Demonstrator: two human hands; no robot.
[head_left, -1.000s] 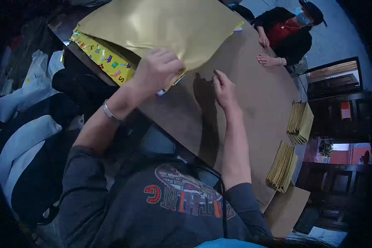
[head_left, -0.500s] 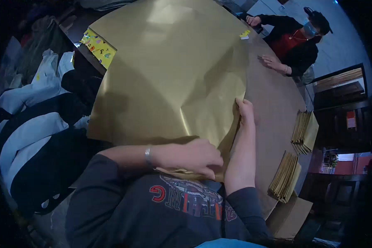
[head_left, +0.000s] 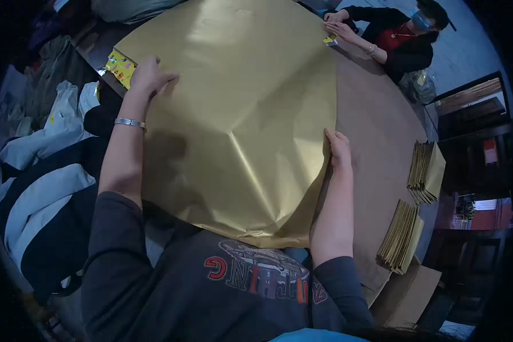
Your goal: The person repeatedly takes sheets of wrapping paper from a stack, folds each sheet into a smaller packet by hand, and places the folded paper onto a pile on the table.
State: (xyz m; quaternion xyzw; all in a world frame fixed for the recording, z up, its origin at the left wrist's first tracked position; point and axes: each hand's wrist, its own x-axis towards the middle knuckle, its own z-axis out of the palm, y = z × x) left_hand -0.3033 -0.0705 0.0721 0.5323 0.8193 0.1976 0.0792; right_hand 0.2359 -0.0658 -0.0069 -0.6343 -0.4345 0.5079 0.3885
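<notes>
A large sheet of gold wrapping paper (head_left: pixel 251 102) spreads over the table in front of me, creased, its near edge drooping against my shirt. My right hand (head_left: pixel 339 149) pinches the sheet's right edge, thumb on top. At the upper left my left hand (head_left: pixel 148 78) is over the sheet's left edge, with thumb and a finger apart; whether it touches the paper is hard to see. Beside it a yellow patterned piece (head_left: pixel 119 68) sticks out from under the gold sheet.
A masked person (head_left: pixel 402 40) stands across the table (head_left: pixel 370 114), hands at the sheet's far right edge by a small yellow item (head_left: pixel 330 40). Two stacks of folded gold paper (head_left: pixel 424 174) (head_left: pixel 400 238) stand on the right, above a cardboard box (head_left: pixel 407 296). Clothing (head_left: pixel 45 182) is piled left.
My left hand has moved from the near edge by my torso up to the sheet's left side. My right hand still grips the edge. The other person's hands have come together at the far edge.
</notes>
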